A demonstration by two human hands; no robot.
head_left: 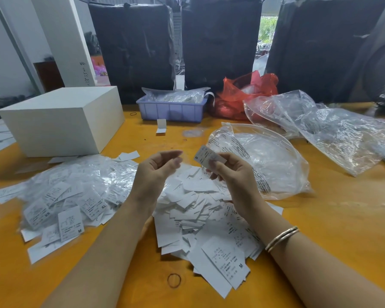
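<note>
Two hands above a heap of white labels on the orange counter, right hand pinching a small S-marked label stack, left hand loosely curled, empty, just beside it.

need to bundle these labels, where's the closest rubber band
The rubber band lies on the orange table, low centre in the head view, below the label pile, just left of the nearest M label.

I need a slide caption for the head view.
Over the label pile, right hand holds an S label; left hand hovers nearby.
</note>
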